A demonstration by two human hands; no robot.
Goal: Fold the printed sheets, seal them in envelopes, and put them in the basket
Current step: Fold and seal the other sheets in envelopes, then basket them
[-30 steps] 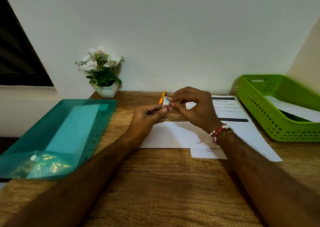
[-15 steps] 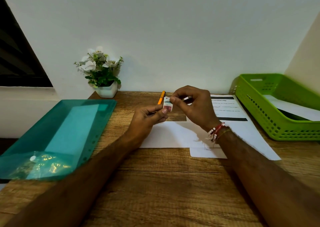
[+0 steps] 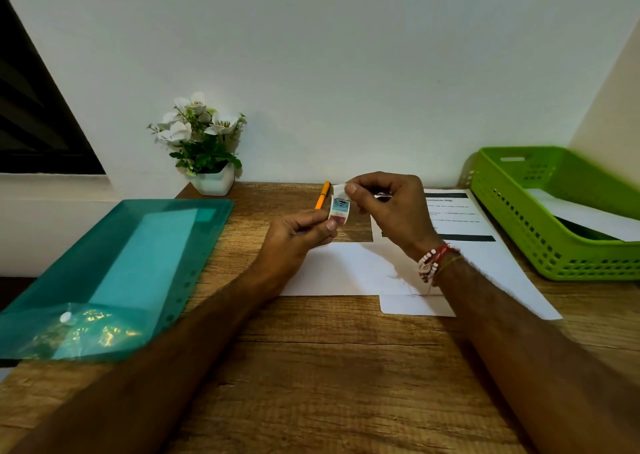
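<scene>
Left hand (image 3: 297,235) and right hand (image 3: 391,208) pinch small sticker (image 3: 339,208); envelope (image 3: 349,270) below.

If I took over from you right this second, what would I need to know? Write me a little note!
Left hand pinches the bottom of the small colourful sticker strip. Right hand pinches its top.
White envelope lies flat below the hands. An unfolded printed sheet lies to its right.
Green basket, far right, holds one white paper. I cannot tell if that is a sealed envelope.
Left to do: probably stick the strip on, put the envelope in the basket, then fold the printed sheet.
</scene>
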